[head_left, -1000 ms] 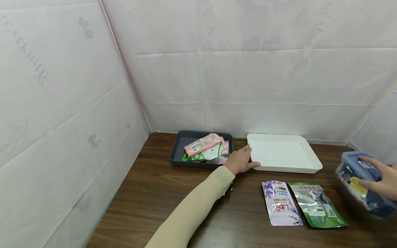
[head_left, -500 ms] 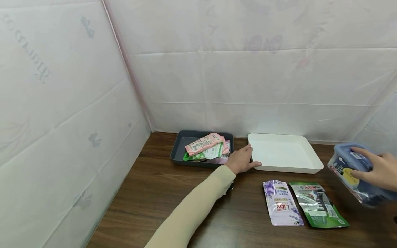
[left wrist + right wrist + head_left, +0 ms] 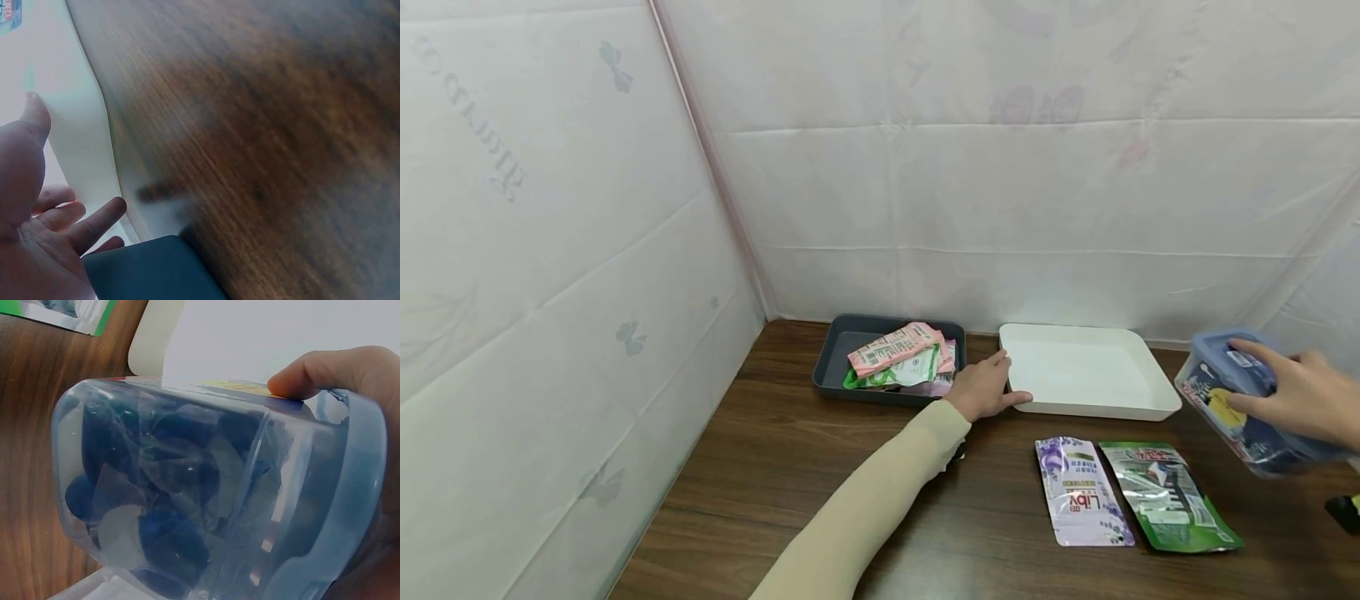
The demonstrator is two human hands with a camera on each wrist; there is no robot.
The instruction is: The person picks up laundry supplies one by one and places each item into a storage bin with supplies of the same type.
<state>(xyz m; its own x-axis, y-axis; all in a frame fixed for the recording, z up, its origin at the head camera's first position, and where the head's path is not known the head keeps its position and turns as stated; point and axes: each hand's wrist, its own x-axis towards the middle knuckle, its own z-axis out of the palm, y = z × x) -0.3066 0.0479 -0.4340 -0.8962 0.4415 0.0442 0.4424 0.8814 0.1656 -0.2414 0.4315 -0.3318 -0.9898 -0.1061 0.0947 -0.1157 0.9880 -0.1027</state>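
My right hand [image 3: 1296, 396] grips a clear plastic tub [image 3: 1210, 408] by its light blue lid, holding it tilted over the table's right side. Through the tub's wall [image 3: 169, 487] in the right wrist view, blue and white rounded pieces show, like laundry pods. My left hand [image 3: 981, 387] rests spread at the left end of a white tray [image 3: 1090, 367], its thumb near the front corner. The left wrist view shows the thumb and fingers against the tray's pale wall [image 3: 81, 125]. No loose thing is held in the left hand.
A dark grey tray [image 3: 842, 354] with pink [image 3: 898, 346] and green-white packets stands left of the white one. In front lie a purple Liby pouch [image 3: 1082, 492] and a green-silver pouch [image 3: 1172, 496]. White sheeting [image 3: 1000, 208] walls the wooden table [image 3: 760, 467].
The right hand has carried the tub leftward and a little upward in the head view, nearer the white tray. The left hand, trays and pouches have stayed put.
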